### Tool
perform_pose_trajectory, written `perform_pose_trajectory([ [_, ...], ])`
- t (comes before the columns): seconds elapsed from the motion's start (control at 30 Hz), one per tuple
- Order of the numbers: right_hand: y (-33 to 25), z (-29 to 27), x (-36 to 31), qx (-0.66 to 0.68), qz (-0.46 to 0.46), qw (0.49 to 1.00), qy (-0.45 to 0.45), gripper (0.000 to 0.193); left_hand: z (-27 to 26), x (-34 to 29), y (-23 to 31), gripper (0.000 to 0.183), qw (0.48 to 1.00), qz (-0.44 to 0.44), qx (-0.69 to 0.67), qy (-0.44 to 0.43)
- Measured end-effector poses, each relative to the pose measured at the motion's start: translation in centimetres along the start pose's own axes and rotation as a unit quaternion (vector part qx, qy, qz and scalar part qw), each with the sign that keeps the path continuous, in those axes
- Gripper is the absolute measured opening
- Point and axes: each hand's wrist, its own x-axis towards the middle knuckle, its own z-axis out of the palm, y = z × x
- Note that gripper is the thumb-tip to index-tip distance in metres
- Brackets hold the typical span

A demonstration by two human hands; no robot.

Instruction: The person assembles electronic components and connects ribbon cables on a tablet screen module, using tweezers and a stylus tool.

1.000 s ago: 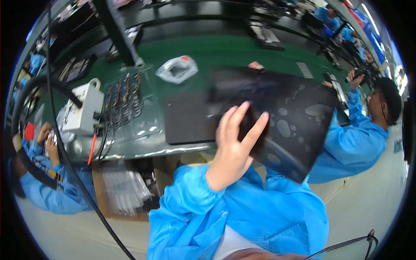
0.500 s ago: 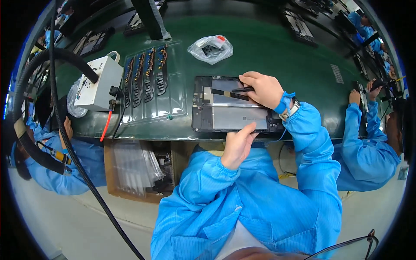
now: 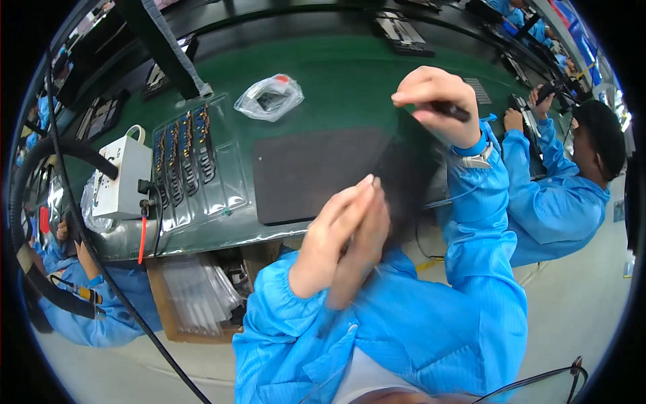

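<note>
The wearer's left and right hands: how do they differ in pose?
The left hand has mostly straight, close-set fingers; the right hand curls around a slim dark tool. The left appears lower in view; the right, higher, near the top of a blurred dark sheet. The right has a wristwatch; none shows on the left. Both have blue sleeves.

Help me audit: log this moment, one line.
left hand: at black sheet | right hand: dark tool held | grey panel: flat on table

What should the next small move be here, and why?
Probably steady the thin black sheet with the bare left hand: the sheet looks blurred and tilted between both hands, and the bare right hand also grips a slim dark pen-like tool.
</note>
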Motion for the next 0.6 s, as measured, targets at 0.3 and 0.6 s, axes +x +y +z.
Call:
perform_pose_trajectory([
  [0.3,1.4,-1.1,-4.5,0.283,-0.278,0.915,-0.076,0.017,-0.7,-0.4,4.2,0.044,0.932,0.252,0.243,-0.095],
  [0.6,3.2,3.6,-4.5,0.454,-0.341,0.823,0.012,0.021,1.3,-2.9,6.7,0.038,0.895,0.211,0.393,-0.026],
])
